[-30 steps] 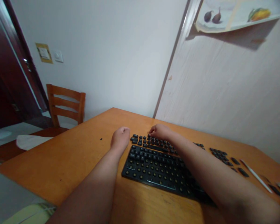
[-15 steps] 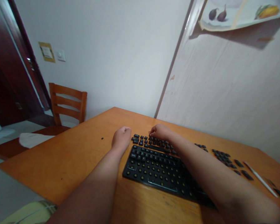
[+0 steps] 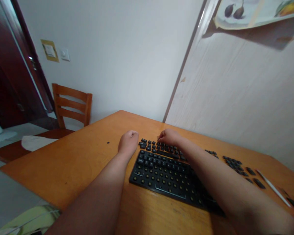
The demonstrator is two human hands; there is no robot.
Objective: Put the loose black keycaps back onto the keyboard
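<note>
The right hand [image 3: 170,137] is resting at loose keycaps [image 3: 167,154], fingers bent — any pinch I cannot tell; the left hand [image 3: 128,142] is lying fisted. Nearer than both, the keyboard [image 3: 163,178] is showing upper rows capped — lower bare.

Right hand [image 3: 170,137]: fingertips too small and shaded to tell whether they pinch anything.
Left hand [image 3: 128,143]: fingers curled away, inner side hidden.
Keyboard [image 3: 159,178]: right part hidden behind the right forearm [image 3: 215,176].
Loose keycaps [image 3: 142,144]: lettering too blurred to read (some sit behind the right hand).
Wall painting [image 3: 264,14]: cut off by the top edge.
</note>
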